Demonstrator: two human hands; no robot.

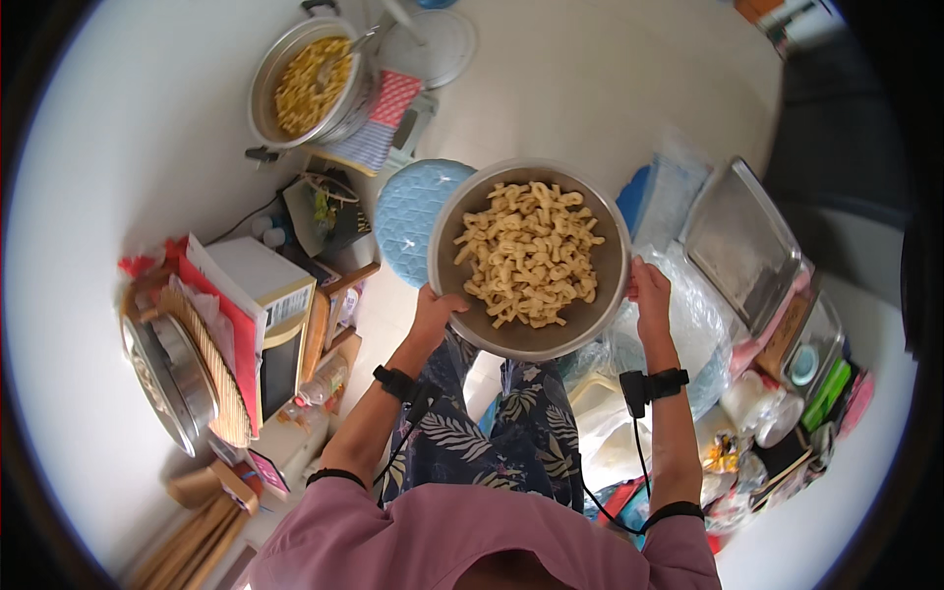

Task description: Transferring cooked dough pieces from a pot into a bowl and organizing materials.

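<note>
I hold a round stainless steel bowl [494, 341] in front of me with both hands. Inside it lies a heap of pale, knotted dough pieces [531, 254]. My left hand [439, 310] grips the near left rim, its thumb over the edge. On the right side my right hand [649, 284] clasps the rim, with its fingers partly hidden behind the bowl. Beyond the bowl, at the upper left, stands a metal pot [265, 96] with yellow food pieces [313, 85] and a metal utensil [358, 44] in it.
A stool with a quilted blue cover [413, 221] stands partly behind the bowl. To the right are a metal tray [745, 243] and clear plastic bags [686, 324]. Boxes [287, 302] and a lidded metal pan [169, 376] crowd the left wall. A white round base [435, 48] stands on the tiled floor.
</note>
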